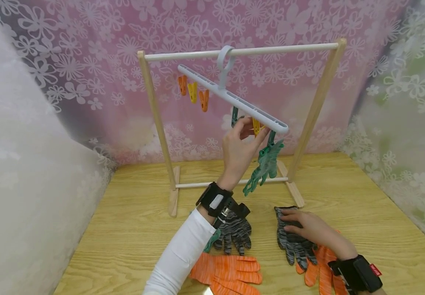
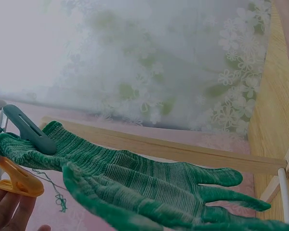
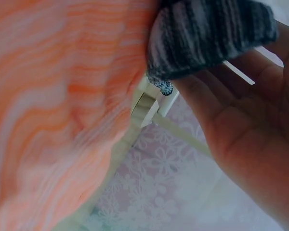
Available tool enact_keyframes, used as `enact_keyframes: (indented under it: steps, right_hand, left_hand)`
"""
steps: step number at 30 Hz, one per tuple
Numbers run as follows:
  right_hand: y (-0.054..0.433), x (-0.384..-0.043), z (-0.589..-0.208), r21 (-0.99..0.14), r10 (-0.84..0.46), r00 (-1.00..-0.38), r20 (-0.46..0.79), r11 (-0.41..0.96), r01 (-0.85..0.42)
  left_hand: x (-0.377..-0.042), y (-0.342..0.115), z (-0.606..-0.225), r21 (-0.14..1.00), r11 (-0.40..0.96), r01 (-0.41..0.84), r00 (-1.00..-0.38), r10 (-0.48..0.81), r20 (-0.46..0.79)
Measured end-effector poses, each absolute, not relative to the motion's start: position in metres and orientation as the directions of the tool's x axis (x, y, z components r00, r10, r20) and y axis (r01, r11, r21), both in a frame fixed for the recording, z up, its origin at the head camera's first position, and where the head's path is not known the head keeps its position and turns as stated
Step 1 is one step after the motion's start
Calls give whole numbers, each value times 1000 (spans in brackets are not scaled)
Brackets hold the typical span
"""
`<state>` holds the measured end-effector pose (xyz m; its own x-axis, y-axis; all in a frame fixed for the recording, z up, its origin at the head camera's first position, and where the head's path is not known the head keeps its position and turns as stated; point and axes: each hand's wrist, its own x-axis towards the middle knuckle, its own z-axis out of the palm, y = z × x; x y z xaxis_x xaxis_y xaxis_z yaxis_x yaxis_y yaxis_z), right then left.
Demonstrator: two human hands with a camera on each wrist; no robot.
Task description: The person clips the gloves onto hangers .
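Note:
My left hand (image 1: 239,150) is raised to the pale hanger (image 1: 249,107) and pinches a yellow clothespin (image 2: 20,180) between thumb and fingers. Beside it, a dark green clothespin (image 2: 31,130) grips the cuff of a green striped glove (image 2: 135,178), which dangles from the hanger's near end. Down on the table, my right hand (image 1: 313,229) rests on a black-and-grey glove (image 1: 287,243), its fingers fairly straight across the cuff. The right wrist view shows that dark glove (image 3: 212,36) close up against the fingers, their tips partly hidden.
The hanger hangs from a white rod (image 1: 278,50) on a wooden frame (image 1: 315,106). Orange and yellow clothespins (image 1: 192,92) hang at its far end. An orange glove (image 1: 230,272), another dark glove (image 1: 236,233) and a second orange glove (image 1: 323,266) lie on the table (image 1: 123,246).

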<state>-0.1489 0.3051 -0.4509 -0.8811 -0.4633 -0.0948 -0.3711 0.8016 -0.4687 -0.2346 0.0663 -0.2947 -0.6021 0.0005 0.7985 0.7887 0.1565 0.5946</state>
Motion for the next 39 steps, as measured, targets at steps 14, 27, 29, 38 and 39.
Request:
enact_keyframes:
  steps: [14,27,29,38,39]
  right_hand:
    - [287,-172,-458,-481,-481,-873,-79,786,-389]
    - [281,-191,-444,-310,-382,-921,79,868,-387]
    - [282,-195,-443,-271,-366,-929,60,889,-368]
    - [283,-208,-450,-204,-383,-924,-20,906,-371]
    - [283,-209,-450,-208,-385,-923,-24,905,-372]
  left_hand:
    - [-235,62,-296,644,155,749,-655,32,755]
    - [-236,57,-295,655,194,730,-676,65,734]
    - [-236,57,-293,663,178,727,-682,74,728]
    - [-233,54,-289,673,141,726,-686,83,723]
    - [-232,54,-288,674,140,726,-687,80,723]
